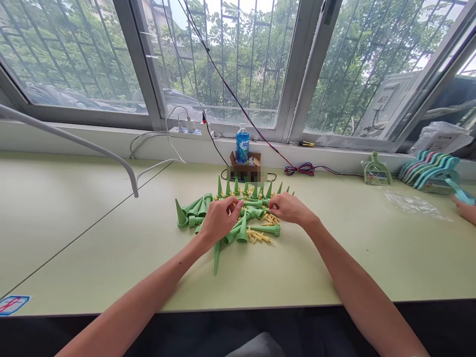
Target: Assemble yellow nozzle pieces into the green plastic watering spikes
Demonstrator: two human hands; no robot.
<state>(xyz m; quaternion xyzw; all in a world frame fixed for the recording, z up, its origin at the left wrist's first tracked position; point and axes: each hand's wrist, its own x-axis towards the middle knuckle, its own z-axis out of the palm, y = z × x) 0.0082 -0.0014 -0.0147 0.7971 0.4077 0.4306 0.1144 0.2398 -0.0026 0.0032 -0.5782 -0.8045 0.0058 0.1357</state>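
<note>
My left hand (220,217) is over the near-left side of a heap of hollow green plastic cones (242,231) with ribbed collars. Its fingers are curled in, and what they may hold is too small to make out. One green spike (216,260) points toward me from under that hand; whether the hand touches it I cannot tell. At the heap's right side my right hand (289,207) has its fingertips pressed together, their contents hidden. Small yellow branched plastic pieces (260,236) lie scattered among the cones. Behind, several green cones (255,191) stand upright in a row.
A blue liquid bottle (243,144) stands in a cardboard box (256,159) behind the heap. Coiled cable (299,169), a green dustpan set (375,169), more dustpans (427,171) and clear plastic film (412,204) lie rightward. Another person's hand (464,209) shows at far right. A white cable (111,151) arches leftward.
</note>
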